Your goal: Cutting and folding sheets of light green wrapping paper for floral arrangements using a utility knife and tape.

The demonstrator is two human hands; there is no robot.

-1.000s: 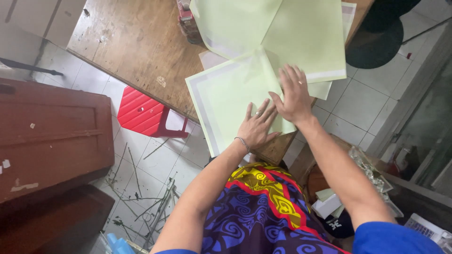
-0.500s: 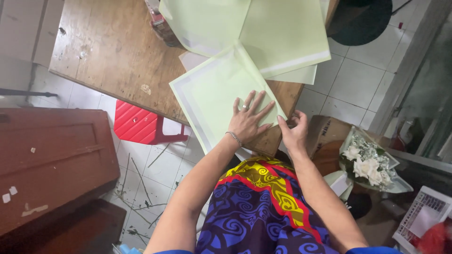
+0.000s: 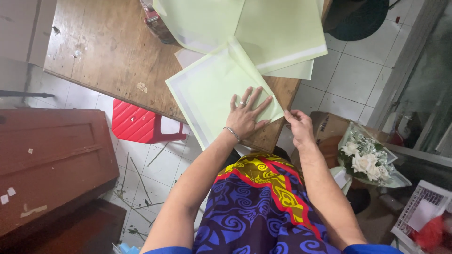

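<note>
Left hand (image 3: 247, 115) flat, fingers spread, palm down; right hand (image 3: 299, 126) pinching, forearms extended.

Matt pale-green paper sheet (image 3: 212, 89) lies on the worn, scuffed wooden counter (image 3: 103, 51); below the counter, a glossy red plastic stool (image 3: 136, 124).

Soft even daylight, sharp focus, wide-angle edge distortion.
</note>
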